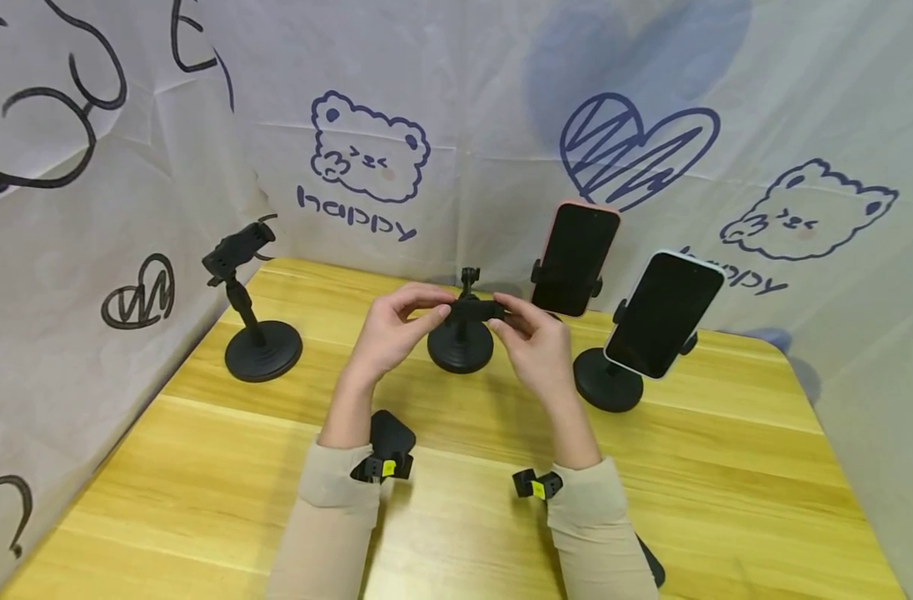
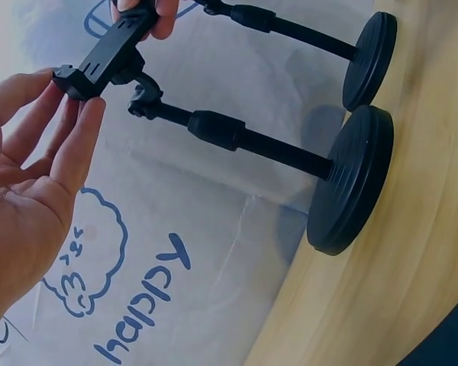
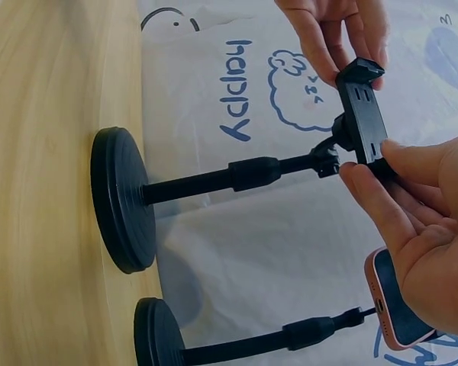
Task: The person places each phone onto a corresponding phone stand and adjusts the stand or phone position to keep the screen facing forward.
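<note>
Both hands are at the black phone clamp point(image 1: 477, 311) on top of the middle desk stand. My left hand point(image 1: 395, 327) pinches one end of the clamp between thumb and fingers. At the other end, the thumb and fingers of my right hand point(image 1: 537, 343) grip it. The left wrist view shows the slotted face of the clamp point(image 2: 111, 57) tilted on a small joint. Below it a thin pole point(image 3: 252, 174) runs down to a round black base point(image 3: 124, 200) standing on the table. Nothing sits in the clamp.
At the left stands another phone stand point(image 1: 264, 350) with a bare clamp. To the right, two stands hold a pink-edged phone point(image 1: 576, 258) and a white-edged phone point(image 1: 665, 315). A dark flat thing point(image 1: 391, 433) shows beside the left wrist, another point(image 1: 654, 567) by the right sleeve.
</note>
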The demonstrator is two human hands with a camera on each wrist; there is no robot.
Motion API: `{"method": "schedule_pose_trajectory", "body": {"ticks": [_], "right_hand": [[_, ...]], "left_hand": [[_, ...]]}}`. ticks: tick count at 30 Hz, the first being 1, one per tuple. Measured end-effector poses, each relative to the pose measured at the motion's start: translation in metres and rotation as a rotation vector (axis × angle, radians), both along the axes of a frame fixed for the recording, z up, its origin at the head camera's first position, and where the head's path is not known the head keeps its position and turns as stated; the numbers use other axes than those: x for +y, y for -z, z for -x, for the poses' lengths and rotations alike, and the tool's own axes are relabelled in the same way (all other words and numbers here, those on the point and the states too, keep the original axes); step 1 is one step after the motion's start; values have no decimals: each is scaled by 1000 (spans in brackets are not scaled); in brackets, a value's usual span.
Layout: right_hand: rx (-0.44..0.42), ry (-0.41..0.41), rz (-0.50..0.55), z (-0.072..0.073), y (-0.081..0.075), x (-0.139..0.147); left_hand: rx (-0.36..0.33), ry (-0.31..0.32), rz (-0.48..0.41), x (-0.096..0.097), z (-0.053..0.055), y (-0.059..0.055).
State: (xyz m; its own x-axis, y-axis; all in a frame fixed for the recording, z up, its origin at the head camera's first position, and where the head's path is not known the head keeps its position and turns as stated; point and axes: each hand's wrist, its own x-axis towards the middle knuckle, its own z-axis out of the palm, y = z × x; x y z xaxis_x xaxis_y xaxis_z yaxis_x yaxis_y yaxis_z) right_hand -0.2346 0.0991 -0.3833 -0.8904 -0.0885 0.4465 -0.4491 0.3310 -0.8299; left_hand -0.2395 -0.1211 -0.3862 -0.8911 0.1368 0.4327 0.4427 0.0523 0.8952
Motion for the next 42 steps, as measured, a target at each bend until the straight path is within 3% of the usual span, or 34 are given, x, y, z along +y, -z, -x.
{"method": "schedule_pose_trajectory", "body": {"ticks": [11,21,29,32,42], "right_hand": [[6,-5,-83,-12,-9,9],[137,-6,-150,-37,-18,37],[239,35,-335,-62,-25,63],[228,32,-413,-70,-22,73],[69,9,-688,-102,-1,103]], "left_hand": [[-10,2,-4,1,1,2],[-10,1,12,3,1,-1],[1,3,13,2,2,0],[3,2,16,2,2,0],[-1,2,21,2,1,-1]]}}
